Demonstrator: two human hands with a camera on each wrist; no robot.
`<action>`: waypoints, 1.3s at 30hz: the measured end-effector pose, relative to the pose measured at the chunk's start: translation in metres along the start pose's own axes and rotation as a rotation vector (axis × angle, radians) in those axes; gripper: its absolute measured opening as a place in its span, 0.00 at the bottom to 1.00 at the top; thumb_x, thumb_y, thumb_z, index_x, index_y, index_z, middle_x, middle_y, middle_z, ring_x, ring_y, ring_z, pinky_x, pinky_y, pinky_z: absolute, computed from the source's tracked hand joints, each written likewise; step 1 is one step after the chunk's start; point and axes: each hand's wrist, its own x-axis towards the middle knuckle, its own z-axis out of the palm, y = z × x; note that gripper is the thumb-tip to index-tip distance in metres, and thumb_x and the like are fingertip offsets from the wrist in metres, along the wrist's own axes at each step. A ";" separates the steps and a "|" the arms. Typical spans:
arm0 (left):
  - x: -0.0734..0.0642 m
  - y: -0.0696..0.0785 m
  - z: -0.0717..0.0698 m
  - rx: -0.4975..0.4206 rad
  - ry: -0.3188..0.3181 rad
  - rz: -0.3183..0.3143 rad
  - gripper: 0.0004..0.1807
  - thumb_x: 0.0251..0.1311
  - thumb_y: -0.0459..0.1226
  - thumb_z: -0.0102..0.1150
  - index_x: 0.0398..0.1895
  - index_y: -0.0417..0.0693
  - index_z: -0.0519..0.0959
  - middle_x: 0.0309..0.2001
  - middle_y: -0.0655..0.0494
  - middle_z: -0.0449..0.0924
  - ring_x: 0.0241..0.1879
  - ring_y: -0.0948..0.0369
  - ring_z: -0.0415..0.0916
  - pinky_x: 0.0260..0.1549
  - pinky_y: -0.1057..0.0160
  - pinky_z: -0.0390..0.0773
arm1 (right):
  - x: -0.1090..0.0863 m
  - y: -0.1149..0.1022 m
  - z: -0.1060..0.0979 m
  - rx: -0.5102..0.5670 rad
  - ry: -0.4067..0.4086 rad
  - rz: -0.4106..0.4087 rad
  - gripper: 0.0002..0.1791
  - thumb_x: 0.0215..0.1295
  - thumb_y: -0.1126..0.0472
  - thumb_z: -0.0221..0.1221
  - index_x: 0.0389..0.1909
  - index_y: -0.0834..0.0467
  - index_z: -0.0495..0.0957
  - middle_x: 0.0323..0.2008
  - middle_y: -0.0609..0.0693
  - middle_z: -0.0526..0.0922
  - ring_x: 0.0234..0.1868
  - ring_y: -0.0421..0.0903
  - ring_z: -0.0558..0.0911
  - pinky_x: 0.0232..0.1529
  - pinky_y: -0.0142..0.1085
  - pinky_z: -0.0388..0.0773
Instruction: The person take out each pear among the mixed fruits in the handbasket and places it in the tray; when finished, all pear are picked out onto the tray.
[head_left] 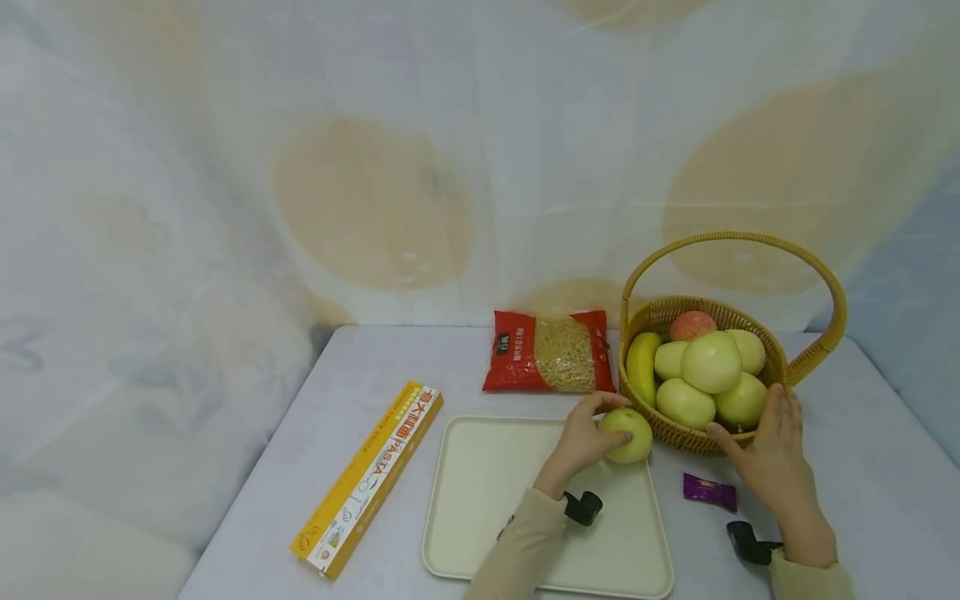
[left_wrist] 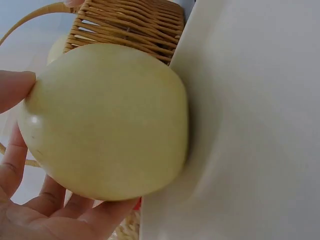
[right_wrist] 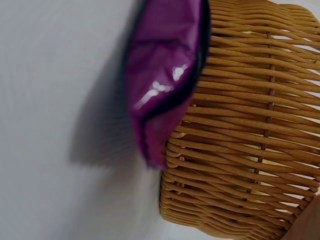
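My left hand (head_left: 585, 437) holds a pale green round fruit (head_left: 630, 435) between thumb and fingers, over the right edge of the cream tray (head_left: 480, 508). The left wrist view shows the fruit (left_wrist: 107, 122) up close, low against the tray, with the basket just behind it. My right hand (head_left: 780, 467) touches the near right side of the wicker basket (head_left: 678, 437), thumb and straight fingers spread apart near its rim. Inside the basket lie several pale green fruits (head_left: 712, 362), a yellow banana (head_left: 642, 367) and a reddish round fruit (head_left: 692, 325).
A small purple wrapped packet (head_left: 709, 492) lies before the basket, near my right wrist. Behind the tray is a red bag of pasta (head_left: 547, 352). A long yellow pasta box (head_left: 367, 479) lies to the left. The basket's tall handle (head_left: 735, 237) arches above it.
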 end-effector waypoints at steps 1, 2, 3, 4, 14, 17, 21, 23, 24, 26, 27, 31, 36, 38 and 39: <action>0.000 0.002 0.000 -0.001 0.001 0.008 0.19 0.53 0.33 0.67 0.50 0.54 0.79 0.53 0.61 0.78 0.58 0.63 0.71 0.57 0.61 0.71 | 0.000 0.000 0.000 0.000 -0.001 0.003 0.57 0.70 0.41 0.52 0.72 0.71 0.23 0.72 0.73 0.24 0.74 0.67 0.25 0.66 0.70 0.36; 0.000 0.003 0.000 -0.006 0.005 0.018 0.19 0.54 0.33 0.67 0.50 0.54 0.79 0.54 0.60 0.77 0.58 0.62 0.71 0.59 0.59 0.71 | 0.000 0.000 0.000 0.000 -0.001 0.005 0.57 0.70 0.41 0.52 0.72 0.71 0.23 0.72 0.73 0.24 0.74 0.67 0.25 0.66 0.70 0.37; 0.000 0.006 0.001 -0.014 0.013 0.030 0.19 0.54 0.34 0.67 0.51 0.54 0.79 0.55 0.60 0.77 0.59 0.61 0.71 0.60 0.56 0.70 | 0.000 0.000 0.000 0.000 -0.002 0.006 0.57 0.70 0.41 0.51 0.72 0.71 0.23 0.72 0.73 0.24 0.74 0.67 0.25 0.66 0.70 0.36; -0.001 0.008 0.001 -0.029 0.025 0.042 0.19 0.55 0.34 0.67 0.51 0.53 0.79 0.55 0.59 0.76 0.59 0.61 0.71 0.62 0.53 0.70 | 0.000 -0.001 0.000 0.001 -0.002 0.006 0.57 0.70 0.41 0.51 0.72 0.71 0.23 0.72 0.73 0.23 0.74 0.67 0.25 0.66 0.70 0.36; 0.008 0.034 0.007 -0.094 0.066 0.119 0.18 0.59 0.37 0.66 0.53 0.51 0.77 0.56 0.57 0.73 0.59 0.52 0.70 0.62 0.53 0.71 | -0.002 -0.001 -0.001 0.009 -0.006 -0.001 0.57 0.70 0.40 0.51 0.72 0.70 0.23 0.73 0.72 0.24 0.74 0.68 0.26 0.65 0.71 0.39; 0.015 0.043 0.009 -0.096 0.040 0.116 0.19 0.59 0.38 0.65 0.54 0.53 0.77 0.56 0.59 0.73 0.61 0.51 0.68 0.60 0.53 0.73 | -0.002 -0.001 -0.001 0.011 -0.006 0.003 0.57 0.70 0.40 0.51 0.72 0.70 0.23 0.73 0.73 0.24 0.74 0.67 0.26 0.63 0.73 0.40; 0.025 0.053 0.013 -0.112 0.025 0.092 0.18 0.59 0.38 0.65 0.54 0.55 0.77 0.57 0.59 0.75 0.60 0.56 0.70 0.54 0.63 0.75 | -0.002 -0.001 -0.001 0.018 -0.008 0.003 0.57 0.70 0.40 0.51 0.72 0.70 0.23 0.73 0.72 0.24 0.74 0.67 0.26 0.63 0.73 0.40; 0.031 0.058 0.015 -0.117 0.017 0.088 0.18 0.60 0.39 0.65 0.53 0.56 0.77 0.57 0.59 0.76 0.59 0.59 0.71 0.51 0.68 0.75 | -0.002 0.000 -0.002 0.022 -0.009 0.000 0.57 0.70 0.40 0.51 0.72 0.70 0.23 0.73 0.72 0.24 0.74 0.67 0.26 0.63 0.73 0.40; 0.034 0.060 0.016 -0.122 0.011 0.086 0.18 0.60 0.39 0.65 0.54 0.56 0.77 0.57 0.59 0.76 0.58 0.60 0.72 0.49 0.70 0.75 | -0.002 0.000 -0.002 0.022 -0.010 -0.001 0.57 0.70 0.40 0.51 0.72 0.70 0.23 0.73 0.72 0.24 0.74 0.67 0.26 0.63 0.73 0.40; 0.039 0.064 0.019 -0.147 -0.003 0.094 0.18 0.61 0.39 0.64 0.55 0.55 0.76 0.58 0.59 0.76 0.57 0.61 0.72 0.47 0.72 0.74 | -0.001 0.001 -0.002 0.023 -0.013 -0.001 0.57 0.70 0.40 0.51 0.72 0.69 0.23 0.73 0.71 0.24 0.74 0.67 0.26 0.63 0.73 0.40; 0.042 0.067 0.020 -0.163 -0.010 0.098 0.19 0.61 0.39 0.63 0.55 0.54 0.76 0.58 0.59 0.75 0.57 0.62 0.72 0.47 0.72 0.74 | -0.001 0.001 -0.002 0.023 -0.013 0.000 0.57 0.70 0.40 0.51 0.72 0.69 0.23 0.73 0.71 0.24 0.74 0.67 0.26 0.63 0.73 0.40; 0.051 0.075 0.025 -0.229 -0.038 0.127 0.21 0.62 0.38 0.62 0.58 0.48 0.74 0.60 0.55 0.74 0.58 0.57 0.72 0.48 0.72 0.73 | -0.001 0.002 -0.002 0.022 -0.014 0.003 0.57 0.70 0.40 0.51 0.72 0.69 0.23 0.73 0.71 0.24 0.74 0.67 0.26 0.62 0.74 0.40; 0.060 0.081 0.034 -0.231 -0.053 0.098 0.21 0.63 0.38 0.62 0.59 0.47 0.74 0.60 0.50 0.75 0.58 0.53 0.73 0.49 0.73 0.73 | -0.001 0.001 -0.001 0.024 -0.004 0.001 0.57 0.70 0.40 0.52 0.73 0.70 0.23 0.73 0.72 0.25 0.74 0.67 0.26 0.63 0.73 0.40; 0.063 0.082 0.038 -0.225 -0.042 0.070 0.20 0.62 0.38 0.63 0.57 0.49 0.75 0.59 0.50 0.76 0.57 0.56 0.74 0.49 0.73 0.73 | -0.001 0.000 -0.002 0.027 -0.001 0.001 0.57 0.70 0.41 0.52 0.73 0.70 0.23 0.73 0.73 0.26 0.75 0.67 0.27 0.63 0.74 0.41; 0.064 0.082 0.040 -0.227 -0.035 0.059 0.20 0.61 0.38 0.64 0.56 0.50 0.76 0.58 0.50 0.76 0.56 0.57 0.74 0.49 0.72 0.73 | -0.001 0.000 -0.002 0.027 0.001 -0.002 0.57 0.70 0.41 0.52 0.72 0.70 0.23 0.73 0.73 0.26 0.75 0.67 0.27 0.62 0.74 0.41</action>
